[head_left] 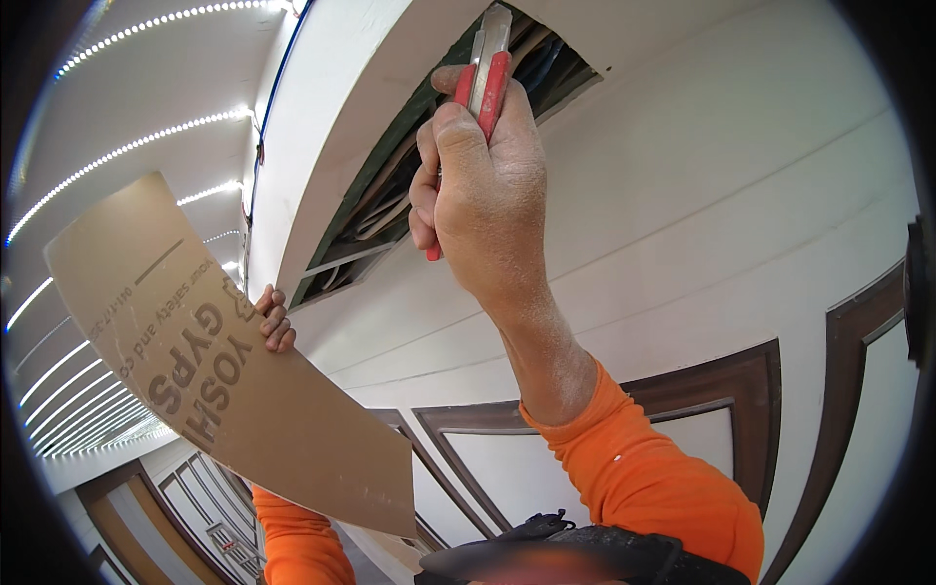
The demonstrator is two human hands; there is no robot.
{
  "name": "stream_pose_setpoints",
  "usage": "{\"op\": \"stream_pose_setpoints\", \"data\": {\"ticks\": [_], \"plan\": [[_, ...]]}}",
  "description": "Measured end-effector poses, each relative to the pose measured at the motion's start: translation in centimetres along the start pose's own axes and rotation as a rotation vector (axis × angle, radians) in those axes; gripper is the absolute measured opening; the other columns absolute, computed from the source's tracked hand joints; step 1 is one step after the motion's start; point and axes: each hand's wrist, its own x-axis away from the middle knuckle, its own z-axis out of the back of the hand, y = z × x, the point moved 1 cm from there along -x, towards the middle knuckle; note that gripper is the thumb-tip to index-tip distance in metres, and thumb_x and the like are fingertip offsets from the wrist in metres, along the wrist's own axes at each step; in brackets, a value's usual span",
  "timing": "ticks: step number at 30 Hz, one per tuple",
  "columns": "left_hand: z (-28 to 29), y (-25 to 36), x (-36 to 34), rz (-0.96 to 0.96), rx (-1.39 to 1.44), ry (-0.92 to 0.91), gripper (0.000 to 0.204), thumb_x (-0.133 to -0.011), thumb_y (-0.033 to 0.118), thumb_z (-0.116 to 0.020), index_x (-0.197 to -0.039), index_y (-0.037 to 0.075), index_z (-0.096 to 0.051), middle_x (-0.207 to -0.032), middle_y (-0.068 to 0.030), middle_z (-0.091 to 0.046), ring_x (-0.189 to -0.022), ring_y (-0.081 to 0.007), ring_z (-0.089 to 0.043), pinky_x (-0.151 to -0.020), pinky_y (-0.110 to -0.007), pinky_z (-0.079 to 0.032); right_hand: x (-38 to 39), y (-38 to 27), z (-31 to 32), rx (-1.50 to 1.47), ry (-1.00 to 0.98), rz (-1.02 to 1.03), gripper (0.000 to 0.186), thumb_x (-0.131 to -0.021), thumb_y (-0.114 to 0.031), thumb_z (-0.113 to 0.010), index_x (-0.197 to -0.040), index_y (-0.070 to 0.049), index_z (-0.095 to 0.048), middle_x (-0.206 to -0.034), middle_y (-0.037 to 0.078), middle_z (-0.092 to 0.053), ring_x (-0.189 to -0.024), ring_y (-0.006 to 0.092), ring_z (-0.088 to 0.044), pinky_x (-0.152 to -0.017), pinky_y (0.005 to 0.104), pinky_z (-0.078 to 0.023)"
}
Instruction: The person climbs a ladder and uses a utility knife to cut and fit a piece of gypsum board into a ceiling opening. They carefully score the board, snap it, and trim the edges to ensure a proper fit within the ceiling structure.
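Note:
My right hand [492,190], dusted with white powder, is raised and closed around a red and metal utility knife [494,90] whose front end points up. Behind the knife is a long rectangular opening [375,200] in the white ceiling, with dark framing and cables inside. Lower on the left, a long brown paper-faced gypsum board [322,434] is tilted, with dark print on its face. The fingers of my left hand [276,320] wrap over the board's edge; the rest of that hand is hidden behind it.
A blue cable [278,93] runs along the white ceiling edge left of the opening. Rows of bright light strips [146,156] cross the ceiling on the left. Brown-framed wall panels [751,409] stand below at the right. A brown door frame [117,497] shows at the lower left.

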Motion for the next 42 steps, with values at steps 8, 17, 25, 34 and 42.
{"op": "stream_pose_setpoints", "data": {"ticks": [8, 17, 25, 34, 42], "plan": [[-1.5, -0.3, -0.1, -0.023, -0.033, -0.052, 0.041, -0.115, 0.029, -0.011, -0.119, 0.005, -0.043, -0.072, -0.0052, -0.055, -0.065, -0.026, -0.062, -0.068, -0.037, -0.053, -0.4, 0.0, -0.1, 0.077, -0.004, 0.047, 0.029, -0.104, -0.013, -0.043, -0.126, 0.005, -0.046, -0.067, -0.001, -0.047, -0.038, 0.0045, -0.042, -0.031, 0.0226, -0.037], [-1.6, -0.6, -0.3, -0.039, -0.042, -0.026, 0.04, -0.116, 0.03, -0.013, -0.118, 0.007, -0.046, -0.071, -0.0037, -0.059, -0.062, -0.0236, -0.062, -0.065, -0.034, -0.054, 1.4, 1.1, -0.4, 0.025, 0.039, -0.031, 0.025, -0.103, -0.011, -0.043, -0.123, 0.005, -0.046, -0.067, -0.001, -0.045, -0.038, 0.0048, -0.042, -0.031, 0.0223, -0.036], [-0.4, -0.6, -0.6, -0.032, -0.014, -0.176, 0.038, -0.116, 0.029, -0.014, -0.122, 0.006, -0.044, -0.075, -0.0052, -0.058, -0.067, -0.0237, -0.061, -0.067, -0.033, -0.052, 0.2, 0.1, -0.8, 0.034, 0.002, -0.03, 0.028, -0.102, -0.011, -0.044, -0.125, 0.004, -0.046, -0.068, -0.001, -0.045, -0.04, 0.0038, -0.04, -0.031, 0.0235, -0.035], [-2.1, -0.9, -0.5, -0.079, -0.002, -0.01, 0.042, -0.116, 0.03, -0.012, -0.116, 0.007, -0.048, -0.067, -0.0025, -0.064, -0.06, -0.0228, -0.068, -0.061, -0.034, -0.058, 0.9, -0.8, -1.1, -0.032, 0.031, -0.068, 0.029, -0.101, -0.01, -0.043, -0.126, 0.005, -0.045, -0.07, 0.0, -0.047, -0.041, 0.0048, -0.038, -0.032, 0.0247, -0.035], [-0.7, -0.8, -0.8, -0.067, 0.015, -0.108, 0.039, -0.116, 0.028, -0.012, -0.12, 0.006, -0.044, -0.07, -0.0038, -0.058, -0.061, -0.0234, -0.06, -0.064, -0.033, -0.052, 1.0, -0.2, -1.3, 0.009, 0.032, -0.098, 0.024, -0.102, -0.011, -0.043, -0.122, 0.002, -0.047, -0.069, -0.001, -0.048, -0.042, 0.0041, -0.041, -0.033, 0.0236, -0.036]]}}
